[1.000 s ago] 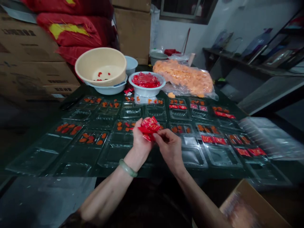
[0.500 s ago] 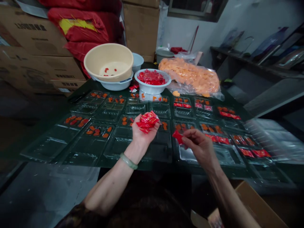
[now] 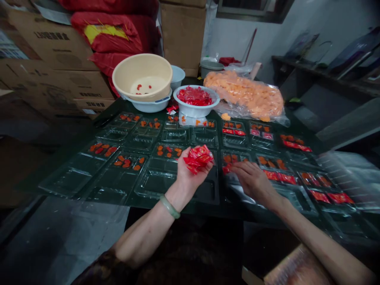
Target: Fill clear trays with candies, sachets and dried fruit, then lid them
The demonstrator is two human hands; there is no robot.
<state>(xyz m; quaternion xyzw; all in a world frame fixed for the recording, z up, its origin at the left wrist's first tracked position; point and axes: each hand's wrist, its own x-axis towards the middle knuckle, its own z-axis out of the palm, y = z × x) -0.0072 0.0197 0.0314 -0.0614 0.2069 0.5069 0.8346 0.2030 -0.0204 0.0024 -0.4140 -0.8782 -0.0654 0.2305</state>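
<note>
Two hands are working over clear plastic trays [image 3: 157, 183]: the left hand [image 3: 190, 174] is cupping loose red sachets [image 3: 198, 159], palm up, while the right hand [image 3: 252, 182] is pinching one sachet [image 3: 226, 169] with its fingers pressed together. Sachets are looking light, soft and slippery, best taken by a sealed edge.

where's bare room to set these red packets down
Unfilled clear plastic tray cells lie at the near left, below the cells of orange pieces. Another sits beside the left hand, which holds red packets. The far edge is crowded: beige basin, white bowl, bagged orange pieces.
</note>
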